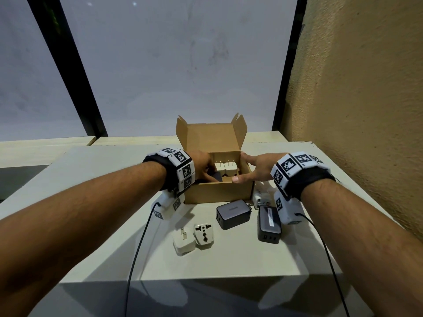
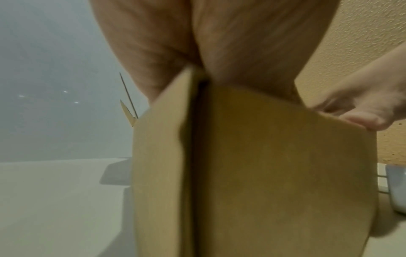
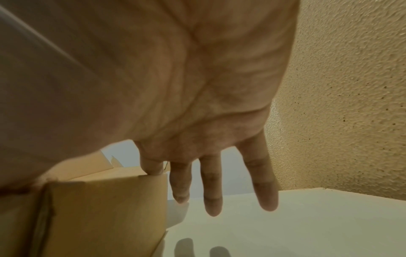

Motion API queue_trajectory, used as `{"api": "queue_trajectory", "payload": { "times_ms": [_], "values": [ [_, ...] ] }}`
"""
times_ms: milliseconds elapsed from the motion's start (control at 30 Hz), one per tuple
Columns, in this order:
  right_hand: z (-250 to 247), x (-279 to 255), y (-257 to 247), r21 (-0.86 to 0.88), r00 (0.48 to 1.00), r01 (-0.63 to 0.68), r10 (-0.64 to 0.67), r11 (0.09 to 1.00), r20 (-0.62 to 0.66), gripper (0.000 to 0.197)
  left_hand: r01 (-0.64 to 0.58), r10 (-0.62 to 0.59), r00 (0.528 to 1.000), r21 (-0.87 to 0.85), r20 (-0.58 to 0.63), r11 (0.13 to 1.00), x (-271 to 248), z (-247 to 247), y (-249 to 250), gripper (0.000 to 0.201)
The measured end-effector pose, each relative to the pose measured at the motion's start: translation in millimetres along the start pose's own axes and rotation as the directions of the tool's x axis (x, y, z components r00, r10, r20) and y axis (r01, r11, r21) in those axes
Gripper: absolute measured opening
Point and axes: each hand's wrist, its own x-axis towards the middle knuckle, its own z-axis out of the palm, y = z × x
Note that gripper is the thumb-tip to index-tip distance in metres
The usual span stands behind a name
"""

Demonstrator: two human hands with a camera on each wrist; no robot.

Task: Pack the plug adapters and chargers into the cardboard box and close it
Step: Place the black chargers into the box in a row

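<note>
Mid-packing: my left hand [image 1: 203, 167] is inside the cardboard box [image 1: 217, 191] setting down a dark charger [image 1: 217, 177], grip hidden so can't tell. Right hand [image 1: 254, 168], fingers straight, steadies the rim. 2 white adapters [image 1: 225, 170] already in; next grab 1 of the table chargers [image 1: 233, 213].

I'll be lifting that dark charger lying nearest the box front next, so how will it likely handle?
The dark charger looks like a rigid block lying flat on the table, so it probably won't roll or tip. It seems dense for its size. Its smooth casing may be slightly slippery.
</note>
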Motion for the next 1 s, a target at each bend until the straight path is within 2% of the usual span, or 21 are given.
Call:
{"api": "queue_trajectory", "payload": {
  "times_ms": [133,233,300,333,400,500,567,700,900,1000],
  "values": [
    [0,-1,0,-0.003,1.0,0.005,-0.005,1.0,0.001,0.104,-0.038,0.039,0.999,0.054,-0.015,0.998,-6,-3,2,0.048],
    [0,-2,0,0.0,1.0,0.006,-0.006,1.0,0.002,0.103,-0.133,0.133,0.973,0.012,-0.19,0.991,-22,-7,11,0.035],
    [0,-3,1,0.005,1.0,0.017,-0.017,1.0,0.003,0.102,-0.267,0.248,0.931,-0.033,-0.268,0.963,-40,-7,22,0.028],
    [0,-3,2,0.001,1.0,0.025,-0.025,1.0,-0.002,0.1,-0.345,0.325,0.91,-0.035,-0.256,0.938,-50,-6,29,0.026],
    [1,-3,3,-0.014,0.999,0.033,-0.033,0.999,-0.019,0.098,-0.477,0.471,0.87,-0.004,-0.145,0.879,-67,0,41,0.032],
    [1,-4,2,-0.027,0.999,0.034,-0.034,0.999,-0.023,0.098,-0.543,0.542,0.84,0.113,0.042,0.832,-71,9,50,0.06],
    [0,-5,0,-0.045,0.999,0.033,-0.034,0.998,-0.025,0.097,-0.557,0.554,0.83,0.148,0.061,0.817,-64,8,52,0.074],
    [-2,-5,-1,-0.088,0.998,0.029,-0.034,0.996,-0.053,0.09,-0.562,0.55,0.827,0.206,0.115,0.801,-52,2,59,0.084],
    [0,-4,0,-0.108,0.996,0.041,-0.049,0.993,-0.072,0.089,-0.617,0.613,0.783,0.26,0.106,0.743,-44,6,68,0.074],
    [0,-4,1,-0.113,0.995,0.045,-0.055,0.993,-0.082,0.088,-0.641,0.638,0.765,0.203,0.086,0.74,-44,5,67,0.069]
  ]
}}
